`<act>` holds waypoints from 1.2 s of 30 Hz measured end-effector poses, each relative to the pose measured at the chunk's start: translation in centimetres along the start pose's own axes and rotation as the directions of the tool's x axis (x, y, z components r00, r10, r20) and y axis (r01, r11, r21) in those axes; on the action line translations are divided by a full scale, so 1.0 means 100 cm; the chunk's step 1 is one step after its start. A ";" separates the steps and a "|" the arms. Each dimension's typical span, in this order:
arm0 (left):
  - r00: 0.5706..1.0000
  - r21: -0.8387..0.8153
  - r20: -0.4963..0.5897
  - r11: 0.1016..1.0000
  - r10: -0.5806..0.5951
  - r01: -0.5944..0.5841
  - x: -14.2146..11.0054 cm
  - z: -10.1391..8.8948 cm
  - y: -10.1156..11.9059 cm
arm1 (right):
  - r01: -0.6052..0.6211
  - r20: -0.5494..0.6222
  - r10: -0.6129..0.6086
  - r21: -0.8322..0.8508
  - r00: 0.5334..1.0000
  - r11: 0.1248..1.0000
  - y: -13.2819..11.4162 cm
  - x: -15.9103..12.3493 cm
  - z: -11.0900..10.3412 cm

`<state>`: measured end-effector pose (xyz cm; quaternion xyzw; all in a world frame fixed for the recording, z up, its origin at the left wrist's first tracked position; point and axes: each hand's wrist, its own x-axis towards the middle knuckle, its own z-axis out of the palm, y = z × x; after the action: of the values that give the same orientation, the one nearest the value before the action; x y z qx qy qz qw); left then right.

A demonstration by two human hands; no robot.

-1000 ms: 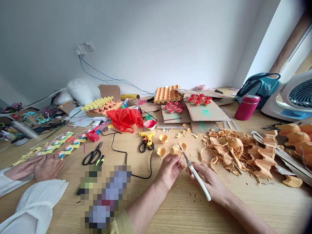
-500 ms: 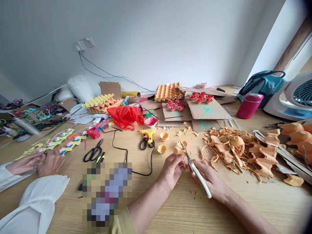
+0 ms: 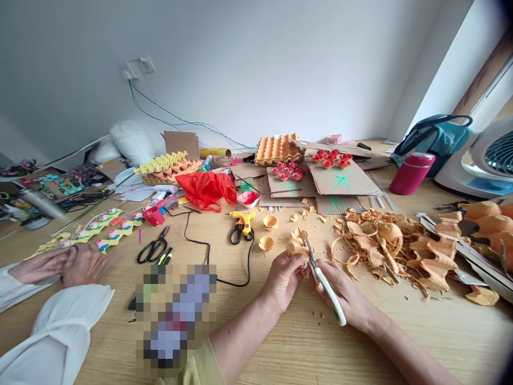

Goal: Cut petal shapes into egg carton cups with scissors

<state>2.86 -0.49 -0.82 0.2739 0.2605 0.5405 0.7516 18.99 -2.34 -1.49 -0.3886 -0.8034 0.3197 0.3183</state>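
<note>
Between thumb and fingers, my left hand (image 3: 284, 278) pinches an orange egg carton cup (image 3: 295, 246). My right hand (image 3: 345, 294) is closed round the white handles of a pair of scissors (image 3: 329, 293), whose blades lie against the right side of that cup. Just beyond it another orange cup is partly hidden. Two more cut cups, a nearer one (image 3: 266, 244) and a farther one (image 3: 270, 222), stand on the table to the left. Small orange scraps lie under my hands.
Right of my hands is a heap of orange carton scraps (image 3: 385, 240). A yellow glue gun (image 3: 242, 218), black scissors (image 3: 154, 247) and a red plastic bag (image 3: 206, 190) lie leftward. Red flowers sit on cardboard (image 3: 344, 184). A co-worker's hands (image 3: 82, 263) rest at far left.
My hands stay almost in place, with the cup turned slightly between the scissor blades. The view has shifted a little.
</note>
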 end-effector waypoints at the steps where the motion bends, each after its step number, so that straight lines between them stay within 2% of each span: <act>1: 1.000 0.001 -0.001 1.000 -0.001 0.001 0.000 0.000 0.000 | 0.000 -0.004 0.000 0.000 1.000 1.000 0.000 0.000 0.000; 23: 0.999 -0.025 -0.044 1.000 -0.014 0.013 0.000 -0.001 0.006 | -0.014 -0.024 0.013 -0.024 1.000 1.000 0.003 -0.002 0.000; 36: 0.999 -0.060 -0.045 0.998 0.030 -0.033 0.003 -0.004 0.008 | -0.041 -0.015 0.041 -0.017 0.999 0.999 0.004 -0.003 -0.001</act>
<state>2.10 0.03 -0.61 0.2428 0.2562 0.5659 0.7451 19.35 -2.43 -1.81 -0.4103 -0.7956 0.3161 0.3142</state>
